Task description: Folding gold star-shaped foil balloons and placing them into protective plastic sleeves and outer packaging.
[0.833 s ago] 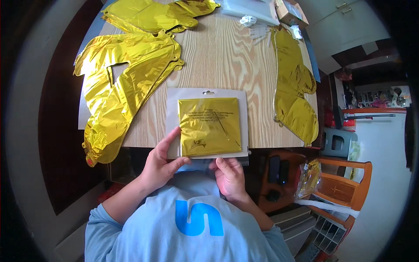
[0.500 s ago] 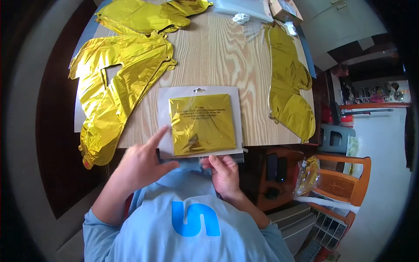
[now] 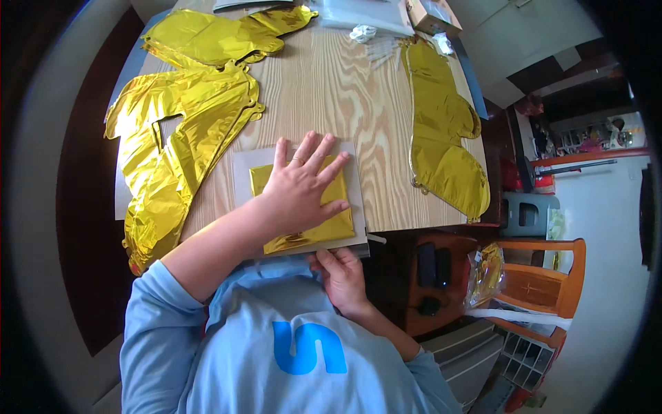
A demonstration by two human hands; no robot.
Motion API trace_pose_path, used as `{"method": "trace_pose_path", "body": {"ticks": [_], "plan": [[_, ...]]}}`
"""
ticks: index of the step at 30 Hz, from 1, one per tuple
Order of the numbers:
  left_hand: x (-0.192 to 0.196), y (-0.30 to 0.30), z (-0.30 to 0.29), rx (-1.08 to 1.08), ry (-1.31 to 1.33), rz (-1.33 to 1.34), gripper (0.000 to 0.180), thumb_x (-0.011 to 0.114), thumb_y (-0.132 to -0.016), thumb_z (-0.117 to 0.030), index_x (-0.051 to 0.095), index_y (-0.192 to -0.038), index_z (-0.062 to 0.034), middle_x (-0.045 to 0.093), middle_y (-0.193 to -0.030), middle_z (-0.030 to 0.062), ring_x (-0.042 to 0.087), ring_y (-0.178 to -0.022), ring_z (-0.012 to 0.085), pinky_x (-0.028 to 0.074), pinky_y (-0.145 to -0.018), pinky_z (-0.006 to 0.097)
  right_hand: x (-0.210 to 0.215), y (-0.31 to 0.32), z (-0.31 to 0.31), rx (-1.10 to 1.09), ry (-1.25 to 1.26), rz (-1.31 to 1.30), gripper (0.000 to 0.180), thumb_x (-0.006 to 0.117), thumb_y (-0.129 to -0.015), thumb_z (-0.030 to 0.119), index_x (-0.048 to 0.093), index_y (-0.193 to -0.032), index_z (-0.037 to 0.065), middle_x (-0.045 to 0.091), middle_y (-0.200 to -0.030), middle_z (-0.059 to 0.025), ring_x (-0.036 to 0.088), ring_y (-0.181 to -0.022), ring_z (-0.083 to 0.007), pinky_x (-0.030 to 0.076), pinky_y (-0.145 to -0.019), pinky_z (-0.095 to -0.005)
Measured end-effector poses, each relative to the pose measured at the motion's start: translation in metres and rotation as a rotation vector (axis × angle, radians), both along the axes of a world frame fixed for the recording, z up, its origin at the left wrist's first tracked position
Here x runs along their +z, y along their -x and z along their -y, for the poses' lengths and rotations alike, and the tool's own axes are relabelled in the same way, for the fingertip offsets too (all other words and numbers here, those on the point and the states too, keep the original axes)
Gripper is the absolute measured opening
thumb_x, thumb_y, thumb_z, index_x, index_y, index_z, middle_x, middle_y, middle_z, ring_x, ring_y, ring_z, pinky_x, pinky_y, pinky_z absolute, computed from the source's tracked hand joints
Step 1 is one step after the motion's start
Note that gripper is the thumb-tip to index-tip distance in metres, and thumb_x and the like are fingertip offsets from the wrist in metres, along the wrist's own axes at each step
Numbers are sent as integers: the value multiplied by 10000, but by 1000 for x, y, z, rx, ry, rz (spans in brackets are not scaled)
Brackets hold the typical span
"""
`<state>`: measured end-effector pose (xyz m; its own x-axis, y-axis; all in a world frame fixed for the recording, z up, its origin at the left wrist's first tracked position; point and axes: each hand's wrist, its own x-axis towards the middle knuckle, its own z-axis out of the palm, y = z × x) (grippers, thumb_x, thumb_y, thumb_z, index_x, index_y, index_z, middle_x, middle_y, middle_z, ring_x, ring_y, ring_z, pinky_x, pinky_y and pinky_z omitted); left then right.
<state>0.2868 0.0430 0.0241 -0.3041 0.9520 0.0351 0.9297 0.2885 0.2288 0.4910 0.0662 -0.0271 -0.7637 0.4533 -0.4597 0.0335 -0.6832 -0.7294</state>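
A folded gold foil balloon (image 3: 307, 238) in a flat packet lies at the near edge of the wooden table, over a pale backing card (image 3: 242, 172). My left hand (image 3: 301, 188) rests flat across the packet, fingers spread, and hides much of the foil. At the packet's lower edge, my right hand (image 3: 343, 278) is closed, thumb and fingers pinching the edge. Unfolded gold foil balloons lie flat around the packet: one at the left (image 3: 165, 172), one at the far left (image 3: 207, 38) and another at the right (image 3: 445, 131).
Toward the far edge are a stack of clear plastic bags (image 3: 372, 14), a crumpled white piece (image 3: 362, 33), several thin clear strips and a small cardboard box (image 3: 434, 15). Off the table's right side stand a wooden chair (image 3: 534, 276) and a grey-blue stool (image 3: 527, 210).
My left hand has moved right and away from me, from beside the packet to flat on top of it. The right hand keeps its pinch at the lower edge.
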Motion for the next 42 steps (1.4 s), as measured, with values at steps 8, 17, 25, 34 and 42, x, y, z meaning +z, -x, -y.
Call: {"method": "trace_pose_path", "body": {"ticks": [8,17,25,34,42], "plan": [[6,23,12,-69,-102,229,759,546,-970,-544,386,-1537,-66,329,-1604,216,220,-1523,397,133,-1227,574,0,1,-1,-8,-13,14,134,656,-997,167,679,-1026,38,714,-899,-82,577,-762,-113,458,-736,-258],[-11,13,26,231,-226,42,819,613,-933,-498,367,-1520,18,292,-1604,251,226,-1505,447,198,-1208,556,6,2,0,-8,0,-39,163,636,-1013,180,676,-1068,32,721,-1012,-111,605,-827,-139,481,-778,-281],[10,10,26,249,44,111,785,542,-943,-628,389,-1556,-163,182,-1627,300,141,-1502,523,99,-1165,703,1,-1,2,79,-124,-36,243,625,-1022,208,676,-1167,20,719,-1053,-96,614,-863,-133,483,-774,-280],[-9,39,41,218,-191,286,722,576,-949,-559,484,-1470,-69,311,-1585,270,227,-1505,440,163,-1229,540,2,-1,0,16,-60,48,159,672,-993,211,695,-965,57,729,-881,-84,575,-712,-86,454,-682,-227],[6,17,51,125,-367,126,794,647,-908,-533,409,-1505,-67,368,-1576,203,234,-1504,441,127,-1220,585,5,3,-1,-68,-56,14,138,678,-987,186,688,-967,50,717,-891,-71,591,-715,-100,460,-681,-238]]}}
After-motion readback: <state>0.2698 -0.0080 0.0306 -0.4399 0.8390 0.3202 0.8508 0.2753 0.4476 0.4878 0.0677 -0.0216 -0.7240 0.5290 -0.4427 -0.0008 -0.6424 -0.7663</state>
